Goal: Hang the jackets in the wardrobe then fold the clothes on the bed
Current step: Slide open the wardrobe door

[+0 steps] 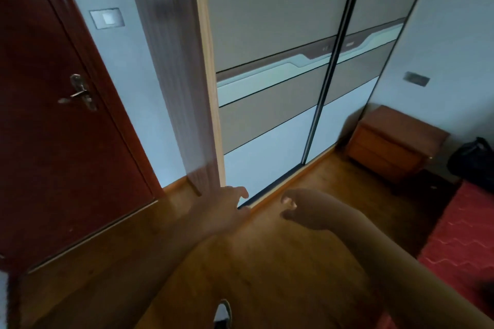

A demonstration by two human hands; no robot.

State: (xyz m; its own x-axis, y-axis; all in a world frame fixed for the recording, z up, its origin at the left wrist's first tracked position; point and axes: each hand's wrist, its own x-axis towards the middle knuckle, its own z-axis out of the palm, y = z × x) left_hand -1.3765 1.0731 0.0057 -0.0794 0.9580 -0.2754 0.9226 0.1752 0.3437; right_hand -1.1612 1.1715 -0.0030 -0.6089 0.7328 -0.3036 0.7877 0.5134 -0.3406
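L hand (230, 203) empty, fingers spread, low at near-left edge of tall beige-and-white panelled sliding-door wardrobe (280, 61); contact unclear due to blur. R hand (290, 208) just beside it, fingers loosely curled, holding nothing. Wardrobe shut, fills centre. No jackets in view; black bundle (475, 157) far right, can't ID. Step, prob.: opening wardrobe. Next: fingers on door edge, slide it right.

wardrobe doors (280, 88) closed | nightstand (395, 141) right | floor (254, 262) open

dim, bluish light | motion blur | wide-angle edge distortion
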